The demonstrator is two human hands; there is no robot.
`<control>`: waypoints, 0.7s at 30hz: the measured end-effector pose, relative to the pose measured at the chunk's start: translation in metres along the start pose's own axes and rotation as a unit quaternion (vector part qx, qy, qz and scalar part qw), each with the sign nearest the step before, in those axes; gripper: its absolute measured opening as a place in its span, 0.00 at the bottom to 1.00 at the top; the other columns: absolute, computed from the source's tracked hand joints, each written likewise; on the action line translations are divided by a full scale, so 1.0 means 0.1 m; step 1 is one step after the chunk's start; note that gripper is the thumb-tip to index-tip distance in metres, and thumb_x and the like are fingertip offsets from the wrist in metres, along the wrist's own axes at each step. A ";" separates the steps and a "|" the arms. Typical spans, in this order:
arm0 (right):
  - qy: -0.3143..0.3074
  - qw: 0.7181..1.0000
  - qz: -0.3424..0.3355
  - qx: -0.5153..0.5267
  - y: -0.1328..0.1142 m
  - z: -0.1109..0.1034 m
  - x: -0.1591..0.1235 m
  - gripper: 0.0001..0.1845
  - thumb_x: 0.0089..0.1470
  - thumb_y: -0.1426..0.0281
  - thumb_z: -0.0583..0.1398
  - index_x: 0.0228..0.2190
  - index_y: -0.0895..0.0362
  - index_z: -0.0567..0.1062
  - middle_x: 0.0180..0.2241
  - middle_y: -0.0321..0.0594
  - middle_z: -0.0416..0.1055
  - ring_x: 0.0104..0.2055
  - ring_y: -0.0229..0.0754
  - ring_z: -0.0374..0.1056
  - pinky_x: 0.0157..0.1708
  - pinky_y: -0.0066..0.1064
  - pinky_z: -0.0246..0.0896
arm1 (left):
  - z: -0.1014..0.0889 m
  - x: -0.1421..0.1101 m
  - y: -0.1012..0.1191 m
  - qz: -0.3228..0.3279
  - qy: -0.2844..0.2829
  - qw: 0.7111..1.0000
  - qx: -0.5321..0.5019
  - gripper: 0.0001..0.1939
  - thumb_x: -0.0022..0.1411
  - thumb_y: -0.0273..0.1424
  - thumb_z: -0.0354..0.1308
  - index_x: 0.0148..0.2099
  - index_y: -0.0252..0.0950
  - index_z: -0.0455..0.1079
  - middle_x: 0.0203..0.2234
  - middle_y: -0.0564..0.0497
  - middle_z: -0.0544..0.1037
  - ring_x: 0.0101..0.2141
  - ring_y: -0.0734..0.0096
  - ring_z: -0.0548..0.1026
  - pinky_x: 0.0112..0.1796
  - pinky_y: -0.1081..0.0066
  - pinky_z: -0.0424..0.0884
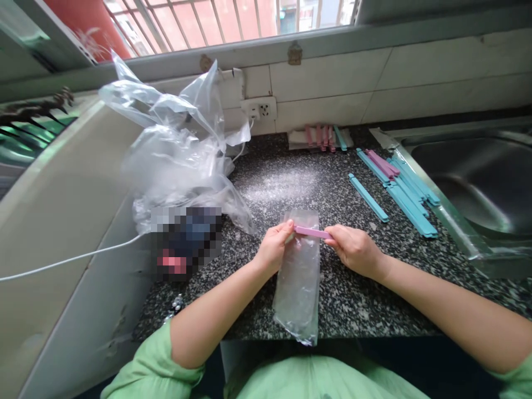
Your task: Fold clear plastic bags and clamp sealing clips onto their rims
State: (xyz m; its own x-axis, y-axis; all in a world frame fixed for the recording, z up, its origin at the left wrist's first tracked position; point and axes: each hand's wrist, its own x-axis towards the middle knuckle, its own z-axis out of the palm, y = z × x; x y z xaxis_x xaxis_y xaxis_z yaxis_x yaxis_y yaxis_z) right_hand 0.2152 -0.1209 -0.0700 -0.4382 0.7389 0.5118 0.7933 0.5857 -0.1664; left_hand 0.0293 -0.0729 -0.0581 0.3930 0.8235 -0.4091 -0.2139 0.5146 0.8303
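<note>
Over speckled countertop (266,166), pink clip (312,232) runs crosswise.

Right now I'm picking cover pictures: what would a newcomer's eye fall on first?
Probably the large, crumpled clear plastic bag on the left, below the barred window. Next, the slim pink plastic clip across a flat clear plastic bag, between the left hand and right hand; blue plastic strips lie beside the steel sink.

Daylight from the barred window (235,21) glares off the countertop (357,305) toward its back edge; pixelation masks a patch near the left edge.
</note>
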 end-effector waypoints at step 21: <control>0.012 0.998 0.022 0.064 0.01 -0.01 0.00 0.13 0.61 0.68 0.47 0.40 0.59 0.67 0.31 0.45 0.72 0.32 0.41 0.70 0.32 0.31 0.67 | -0.02 0.02 -0.02 0.024 -0.005 0.999 0.042 0.25 0.39 0.51 0.62 0.22 0.33 0.64 0.11 0.59 0.60 0.14 0.82 0.57 0.19 0.77 0.53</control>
State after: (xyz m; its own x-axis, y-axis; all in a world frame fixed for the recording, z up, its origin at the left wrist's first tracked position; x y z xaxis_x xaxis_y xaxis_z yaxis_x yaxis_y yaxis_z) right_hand 0.2167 -0.1206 -0.0689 -0.3929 0.7578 0.5209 0.7509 0.5914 -0.2940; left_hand 0.0284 -0.0712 -0.0614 0.3939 0.8441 -0.3638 -0.1569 0.4518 0.8782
